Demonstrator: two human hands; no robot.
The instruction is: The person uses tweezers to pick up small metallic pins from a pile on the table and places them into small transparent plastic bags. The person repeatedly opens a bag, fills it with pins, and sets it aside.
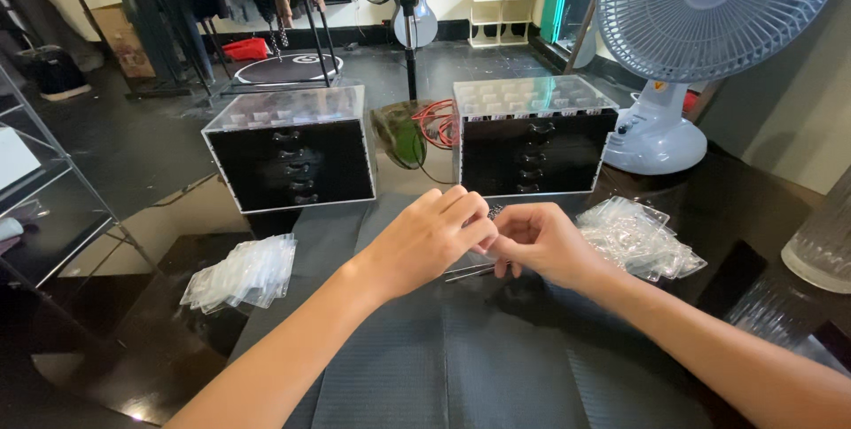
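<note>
- The left hand (430, 238) and the right hand (541, 243) meet fingertip to fingertip over the dark mat (461, 367), both pinched around something tiny between them; a small dark speckled bit (495, 211) peeks out just above the fingers, too small to identify.
- Judging by the fine pinch, the piece is very light and easy to drop, so a fingertip hold close to its middle suits it better than a full grasp.
- Just below the hands, thin metal tweezers (468, 271) lie on the mat; stiff and slim, they look best taken near the middle of the shaft.
- To the right, a heap of clear plastic bags (638, 238) looks soft, slippery and crinkly; a neater stack of bags (241, 273) sits to the left.
- Behind stand two black drawer boxes, the left box (292, 159) and the right box (530, 141), with a white fan (683, 57) beyond.
</note>
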